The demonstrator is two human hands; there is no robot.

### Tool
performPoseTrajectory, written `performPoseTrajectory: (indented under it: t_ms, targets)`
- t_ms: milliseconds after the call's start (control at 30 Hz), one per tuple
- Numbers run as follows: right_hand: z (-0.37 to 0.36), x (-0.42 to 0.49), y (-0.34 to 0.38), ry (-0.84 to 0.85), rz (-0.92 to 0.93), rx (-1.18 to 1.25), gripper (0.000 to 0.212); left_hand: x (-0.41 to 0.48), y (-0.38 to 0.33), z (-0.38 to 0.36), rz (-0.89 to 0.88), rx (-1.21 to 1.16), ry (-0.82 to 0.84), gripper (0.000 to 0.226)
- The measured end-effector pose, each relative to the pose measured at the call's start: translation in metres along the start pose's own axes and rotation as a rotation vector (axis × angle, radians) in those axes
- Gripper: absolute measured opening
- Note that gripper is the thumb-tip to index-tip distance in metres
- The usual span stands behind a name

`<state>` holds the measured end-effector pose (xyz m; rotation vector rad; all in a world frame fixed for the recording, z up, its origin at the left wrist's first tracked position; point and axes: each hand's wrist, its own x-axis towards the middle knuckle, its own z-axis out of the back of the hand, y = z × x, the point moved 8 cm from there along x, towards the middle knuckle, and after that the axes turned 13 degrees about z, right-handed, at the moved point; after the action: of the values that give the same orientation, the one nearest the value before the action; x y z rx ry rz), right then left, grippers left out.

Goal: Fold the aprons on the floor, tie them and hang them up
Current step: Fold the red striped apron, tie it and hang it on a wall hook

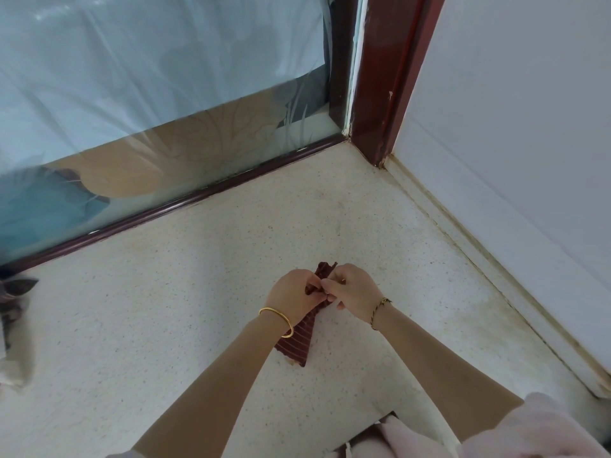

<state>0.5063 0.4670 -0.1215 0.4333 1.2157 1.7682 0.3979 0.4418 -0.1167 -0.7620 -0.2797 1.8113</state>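
We look down on a folded apron (295,342), dark red with thin pale stripes, held between both hands over the speckled floor (172,325). The left hand (292,294) and the right hand (356,291) meet at the narrow, gathered upper part of the cloth. Each has its fingers curled in and pinches the fabric there, knuckles nearly touching. A short tuft of the apron sticks up above the hands. Its wider lower end fans out below the left wrist, and we cannot tell whether that end rests on the floor or hangs just over it.

A gold bangle (280,320) circles the left wrist, and a thin braided bracelet (380,310) the right. A pale pink sleeve (549,424) shows at the lower right corner.

Beyond the hands, a glass door (205,133) with a frosted leaf pattern stands in a dark red frame (386,77). Pale plastic film (139,67) covers most of its upper glass. A white wall (529,143) runs along the right side and meets the floor at a stained skirting. At the far left edge, a bundle of dark patterned cloth (15,290) lies on the floor, well apart from the hands.
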Motion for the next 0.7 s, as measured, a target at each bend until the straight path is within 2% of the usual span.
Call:
performPoseTrajectory:
  t_ms: [67,200,333,500,633,700]
  targets:
    - [0.000,0.000,0.006,-0.016,0.040,0.023,0.028,0.001,-0.002,0.001,0.007,0.038,-0.017,0.018]
    - [0.000,-0.001,-0.001,-0.082,0.026,0.271,0.024,0.005,0.006,-0.002,0.042,0.014,-0.012,0.016]
    - [-0.012,-0.001,-0.003,0.051,0.069,0.185,0.044,0.006,0.008,-0.003,0.052,-0.021,0.009,0.014]
    - [-0.010,0.003,-0.002,0.028,0.131,-0.017,0.031,0.006,0.007,-0.006,0.079,-0.069,0.028,0.008]
    - [-0.003,0.001,-0.004,-0.040,0.138,0.007,0.012,0.008,0.013,-0.007,0.123,-0.203,0.086,0.009]
    - [-0.002,0.001,-0.003,-0.030,0.145,-0.049,0.010,0.009,0.013,-0.008,0.125,-0.245,0.120,0.008]
